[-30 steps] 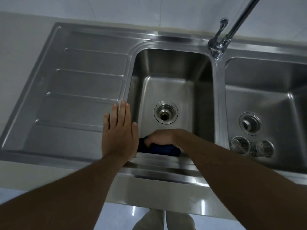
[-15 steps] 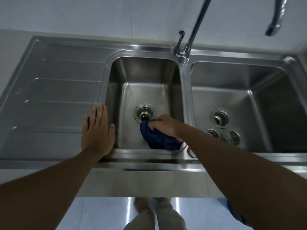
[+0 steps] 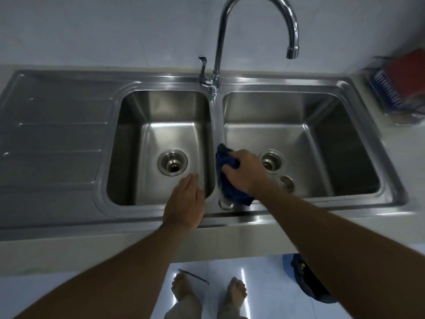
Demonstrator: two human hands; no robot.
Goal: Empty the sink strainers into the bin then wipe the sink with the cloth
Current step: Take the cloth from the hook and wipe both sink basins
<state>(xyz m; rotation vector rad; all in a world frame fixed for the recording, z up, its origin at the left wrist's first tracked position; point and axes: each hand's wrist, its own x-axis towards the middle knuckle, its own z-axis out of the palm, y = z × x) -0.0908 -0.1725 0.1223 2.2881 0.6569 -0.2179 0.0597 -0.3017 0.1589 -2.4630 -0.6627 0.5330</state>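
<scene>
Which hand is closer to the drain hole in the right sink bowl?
Right. The right hand, gripping the blue cloth, sits just left of that drain hole. The left hand is across the divider, over the left bowl's front edge.

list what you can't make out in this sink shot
Head view only:
Round metal piece by the front rim: mostly under the cloth that the right hand grips.
Right drain: part covered by that hand.
Red and blue things far right: blurred, cut by the edge.
Dark object on the floor: behind the right forearm.
</scene>
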